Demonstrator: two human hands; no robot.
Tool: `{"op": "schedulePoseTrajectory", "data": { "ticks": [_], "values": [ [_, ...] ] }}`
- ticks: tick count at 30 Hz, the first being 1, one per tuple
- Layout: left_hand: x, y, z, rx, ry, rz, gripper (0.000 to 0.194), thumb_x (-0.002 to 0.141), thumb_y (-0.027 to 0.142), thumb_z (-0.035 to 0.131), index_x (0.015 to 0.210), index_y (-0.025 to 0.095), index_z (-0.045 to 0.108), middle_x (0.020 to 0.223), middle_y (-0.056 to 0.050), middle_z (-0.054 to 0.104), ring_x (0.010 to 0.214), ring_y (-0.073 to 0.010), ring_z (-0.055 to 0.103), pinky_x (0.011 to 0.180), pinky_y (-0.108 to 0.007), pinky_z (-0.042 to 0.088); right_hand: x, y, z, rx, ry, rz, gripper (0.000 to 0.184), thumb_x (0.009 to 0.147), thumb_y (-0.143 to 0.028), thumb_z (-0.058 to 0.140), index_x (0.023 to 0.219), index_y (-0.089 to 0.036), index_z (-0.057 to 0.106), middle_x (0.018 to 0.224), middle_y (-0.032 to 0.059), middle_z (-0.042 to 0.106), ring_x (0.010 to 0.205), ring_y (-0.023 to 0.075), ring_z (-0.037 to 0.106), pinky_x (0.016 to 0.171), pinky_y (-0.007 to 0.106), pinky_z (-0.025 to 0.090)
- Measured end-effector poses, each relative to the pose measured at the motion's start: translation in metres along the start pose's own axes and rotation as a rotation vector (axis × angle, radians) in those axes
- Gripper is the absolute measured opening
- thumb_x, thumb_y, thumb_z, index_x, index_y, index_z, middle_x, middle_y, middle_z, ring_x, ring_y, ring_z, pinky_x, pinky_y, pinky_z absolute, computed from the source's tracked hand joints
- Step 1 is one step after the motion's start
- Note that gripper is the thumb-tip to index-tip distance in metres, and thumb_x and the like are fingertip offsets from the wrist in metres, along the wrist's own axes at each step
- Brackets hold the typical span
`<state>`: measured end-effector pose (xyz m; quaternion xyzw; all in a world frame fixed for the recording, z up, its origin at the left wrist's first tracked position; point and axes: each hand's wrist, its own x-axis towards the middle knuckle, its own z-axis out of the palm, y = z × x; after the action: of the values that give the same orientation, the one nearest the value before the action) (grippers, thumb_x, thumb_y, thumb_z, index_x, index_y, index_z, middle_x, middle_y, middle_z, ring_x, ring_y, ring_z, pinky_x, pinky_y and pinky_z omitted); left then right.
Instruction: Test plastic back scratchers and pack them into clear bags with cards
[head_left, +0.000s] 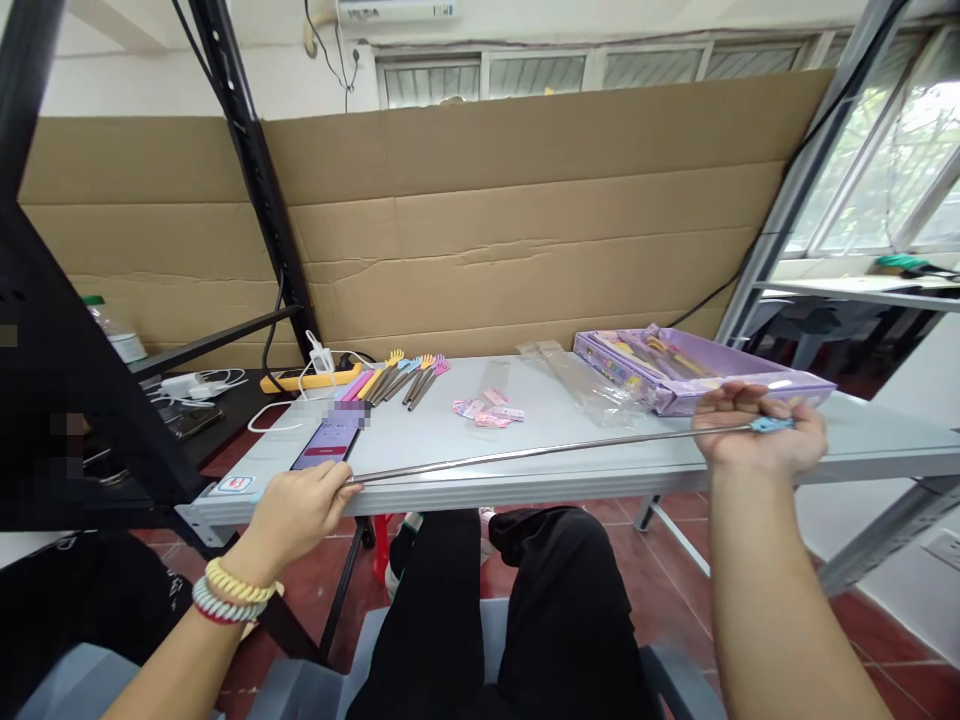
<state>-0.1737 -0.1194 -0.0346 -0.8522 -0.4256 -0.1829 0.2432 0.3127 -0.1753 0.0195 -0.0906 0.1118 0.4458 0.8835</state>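
Holding the metal rod [540,452], left hand [304,508] palm-down, right hand [757,448] palm-up

I can read no text, brand or number in the head view. Unreadable markings stand on: the purple-lit flat smartphone screen [326,440]; the white rectangular red-and-blue sticker [235,484] at the pale grey desk's [409,432] left corner; the small pink-and-white cards [491,420]; the clear green-capped bottle's white label [127,347].

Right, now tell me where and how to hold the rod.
Best take the rod by both ends, one hand from each side: left hand pinching the plain tip, right hand around the blue end. It is long, thin and runs crosswise, so a hold at both ends should be steadier than one in the middle.
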Motion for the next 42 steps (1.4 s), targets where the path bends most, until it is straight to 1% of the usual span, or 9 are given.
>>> {"op": "schedulePoseTrajectory", "data": {
  "ticks": [3, 8, 13, 19, 27, 30, 37, 40, 42],
  "values": [
    [0.015, 0.023, -0.007, -0.028, -0.05, 0.057, 0.037, 0.094, 0.038, 0.031, 0.072, 0.019, 0.055, 0.064, -0.003, 0.062, 0.055, -0.0156, 0.057, 0.05, -0.027, 0.031, -0.021, 0.048, -0.006, -0.135, -0.225, -0.158, 0.044, 0.088, -0.038, 0.024, 0.047, -0.025, 0.035, 0.049, -0.0008, 0.06, 0.053, 0.0147, 0.066, 0.048, 0.026, 0.053],
    [0.053, 0.092, -0.02, -0.035, -0.141, 0.062, 0.037, 0.096, 0.037, 0.026, 0.086, 0.017, 0.056, 0.073, -0.007, 0.064, 0.059, -0.018, 0.061, 0.05, -0.028, 0.034, -0.074, 0.167, -0.039, -0.458, -0.478, 0.086, 0.045, 0.082, -0.048, 0.04, 0.048, -0.021, 0.03, 0.056, 0.0044, 0.064, 0.061, 0.021, 0.067, 0.055, 0.035, 0.054],
    [0.065, 0.127, -0.015, -0.054, -0.179, 0.099, 0.031, 0.095, 0.031, 0.028, 0.098, 0.015, 0.055, 0.078, -0.01, 0.066, 0.061, -0.0233, 0.063, 0.05, -0.031, 0.038, -0.107, 0.221, -0.079, -0.411, -0.432, 0.186, 0.041, 0.082, -0.046, 0.036, 0.048, -0.022, 0.034, 0.051, 0.0016, 0.061, 0.061, 0.0203, 0.066, 0.067, 0.038, 0.054],
    [0.054, 0.123, -0.002, -0.194, -0.154, 0.1, 0.033, 0.096, 0.033, 0.024, 0.095, 0.017, 0.053, 0.081, -0.006, 0.066, 0.066, -0.0208, 0.064, 0.053, -0.03, 0.038, -0.088, 0.179, -0.069, -0.552, -0.55, 0.274, 0.039, 0.08, -0.045, 0.045, 0.05, -0.02, 0.043, 0.063, 0.0056, 0.067, 0.069, 0.0223, 0.067, 0.073, 0.042, 0.053],
    [0.015, 0.019, -0.005, -0.076, -0.074, 0.113, 0.035, 0.094, 0.036, 0.031, 0.073, 0.019, 0.053, 0.064, -0.003, 0.061, 0.057, -0.0158, 0.057, 0.05, -0.027, 0.03, -0.004, 0.013, 0.013, -0.268, -0.116, -0.175, 0.048, 0.087, -0.033, 0.018, 0.078, -0.017, 0.062, 0.097, 0.0182, 0.07, 0.079, 0.0241, 0.07, 0.052, 0.036, 0.055],
    [0.008, -0.007, -0.008, -0.097, -0.032, 0.107, 0.037, 0.093, 0.041, 0.033, 0.069, 0.02, 0.053, 0.062, -0.001, 0.059, 0.054, -0.014, 0.054, 0.052, -0.026, 0.032, 0.001, -0.012, 0.016, -0.207, -0.214, -0.193, 0.04, 0.088, -0.031, 0.026, 0.091, -0.019, 0.064, 0.112, 0.019, 0.064, 0.092, 0.0302, 0.066, 0.061, 0.044, 0.055],
    [0.007, -0.014, -0.006, -0.073, -0.009, 0.064, 0.035, 0.092, 0.034, 0.031, 0.066, 0.02, 0.049, 0.06, -0.002, 0.059, 0.054, -0.0155, 0.055, 0.052, -0.028, 0.031, -0.011, 0.006, -0.004, -0.031, -0.521, -0.127, 0.039, 0.09, -0.032, 0.026, 0.113, -0.026, 0.057, 0.124, 0.013, 0.059, 0.114, 0.0306, 0.053, 0.081, 0.053, 0.05],
    [0.011, 0.013, -0.003, -0.094, -0.092, 0.076, 0.034, 0.093, 0.032, 0.03, 0.067, 0.02, 0.048, 0.059, -0.002, 0.059, 0.052, -0.0157, 0.055, 0.051, -0.028, 0.03, -0.03, 0.049, -0.016, -0.161, -0.527, -0.153, 0.045, 0.087, -0.042, 0.026, 0.114, -0.026, 0.059, 0.122, 0.0122, 0.061, 0.11, 0.0301, 0.059, 0.074, 0.053, 0.054],
    [0.019, 0.042, -0.004, -0.099, -0.157, 0.067, 0.034, 0.094, 0.034, 0.029, 0.071, 0.02, 0.05, 0.061, -0.003, 0.061, 0.053, -0.0162, 0.057, 0.05, -0.028, 0.03, -0.054, 0.095, -0.027, -0.295, -0.584, 0.025, 0.044, 0.085, -0.047, 0.031, 0.113, -0.029, 0.06, 0.13, 0.0091, 0.055, 0.114, 0.0268, 0.057, 0.081, 0.053, 0.051]
  ]
}}
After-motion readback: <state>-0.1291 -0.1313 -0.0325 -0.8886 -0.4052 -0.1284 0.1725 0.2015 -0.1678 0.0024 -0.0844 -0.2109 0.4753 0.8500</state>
